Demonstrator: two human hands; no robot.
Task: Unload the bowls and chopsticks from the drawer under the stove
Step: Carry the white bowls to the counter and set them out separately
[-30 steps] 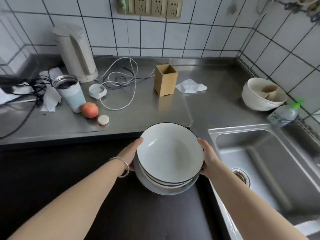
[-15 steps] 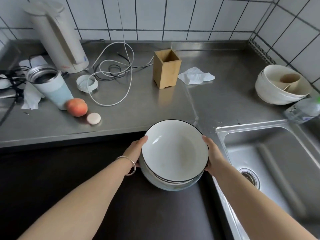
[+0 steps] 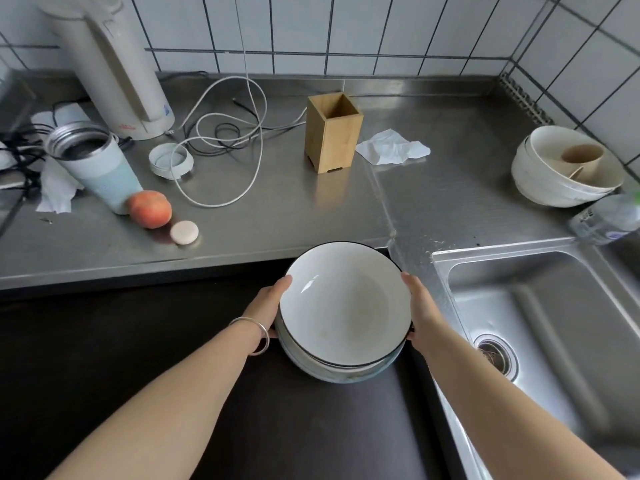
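Observation:
A stack of white bowls (image 3: 343,306) with thin black rims hangs over the dark stove top (image 3: 138,358), close to the steel counter's front edge. My left hand (image 3: 268,304) grips the stack's left side, a silver bangle on its wrist. On the stack's right side, my right hand (image 3: 420,311) holds it too. The top bowl is empty. An empty wooden chopstick holder (image 3: 332,133) stands upright on the counter behind the stack. The drawer and chopsticks are out of view.
On the steel counter (image 3: 277,209) lie a peach (image 3: 150,213), a tumbler (image 3: 98,168), its lid (image 3: 171,161), a kettle (image 3: 114,64), cables (image 3: 221,133) and a tissue (image 3: 393,150). More bowls (image 3: 561,178) sit far right by a bottle (image 3: 606,220). The sink (image 3: 540,323) is right.
The stack of bowls has moved forward towards the counter edge in both hands. The view has tilted down and closer to the counter.

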